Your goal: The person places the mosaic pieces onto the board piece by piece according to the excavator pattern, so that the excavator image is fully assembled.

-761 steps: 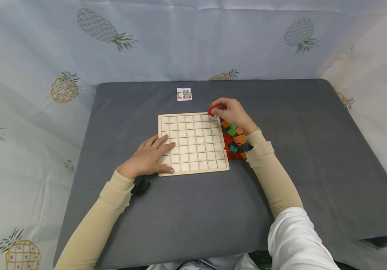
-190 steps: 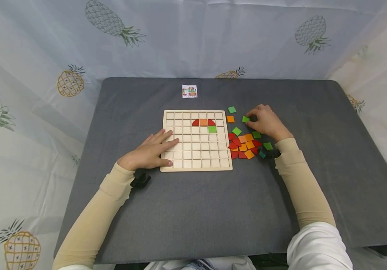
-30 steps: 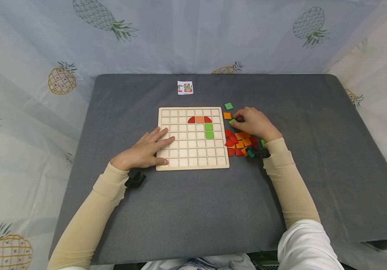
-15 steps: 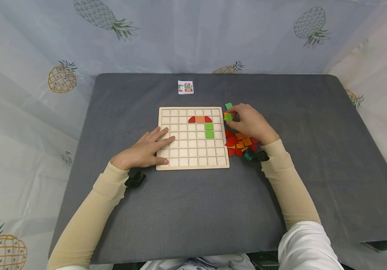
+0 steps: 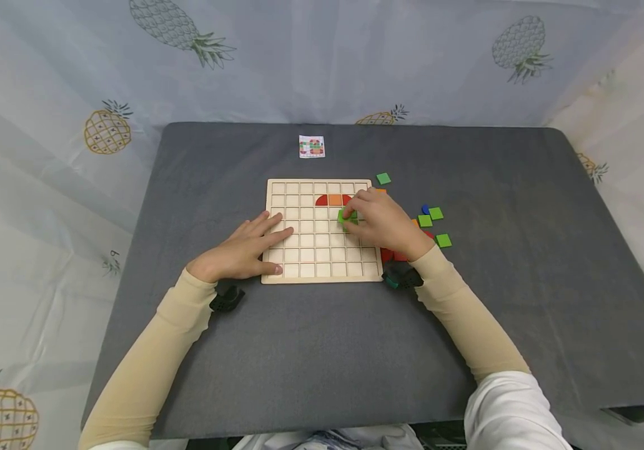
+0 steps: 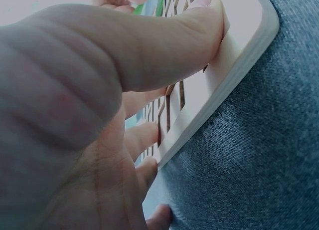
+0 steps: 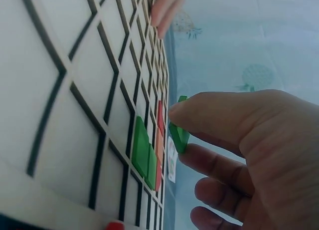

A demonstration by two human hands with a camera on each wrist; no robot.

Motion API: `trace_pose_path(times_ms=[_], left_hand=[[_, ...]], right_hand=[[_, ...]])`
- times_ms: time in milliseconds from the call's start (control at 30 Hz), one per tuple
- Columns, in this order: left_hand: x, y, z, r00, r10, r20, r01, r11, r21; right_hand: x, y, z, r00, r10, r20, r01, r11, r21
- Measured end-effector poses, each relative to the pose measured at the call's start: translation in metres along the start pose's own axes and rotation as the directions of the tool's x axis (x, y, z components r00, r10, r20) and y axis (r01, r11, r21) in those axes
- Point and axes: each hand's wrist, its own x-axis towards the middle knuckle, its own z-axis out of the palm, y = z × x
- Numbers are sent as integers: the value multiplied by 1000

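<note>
A light wooden board (image 5: 299,256) with a grid of square recesses lies on the grey-covered table. My left hand (image 5: 237,250) rests on its left side, fingers spread and straight, thumb on the near left corner. Over the board's right half, my right hand (image 5: 383,224) pinches a green square tile (image 7: 179,135) between thumb and index finger, raised off the grid in the right wrist view. Below the held tile, a red rounded tile (image 5: 322,200), an orange square tile (image 5: 335,200) and another red tile (image 5: 346,199) form a row. Two green tiles (image 7: 141,145) sit beside that row, partly hidden in the head view.
Right of the board lie loose green tiles (image 5: 436,213), a blue piece (image 5: 425,209) and red tiles (image 5: 387,255), partly covered by my right forearm. One green tile (image 5: 383,179) lies off the far right corner. A small printed pattern card (image 5: 312,147) lies beyond the board.
My right hand has carried the green tile left from beside the loose tiles to over the board. More loose green tiles and a blue piece now show. The left hand stays put.
</note>
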Motion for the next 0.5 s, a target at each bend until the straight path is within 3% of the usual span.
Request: trace_pose_path(times_ms=[500], left_hand=[[0,1,-1,1000,-2,0,2,1000,-4]], right_hand=[[-1,-10,11,998,-14,68,18,997,-69]])
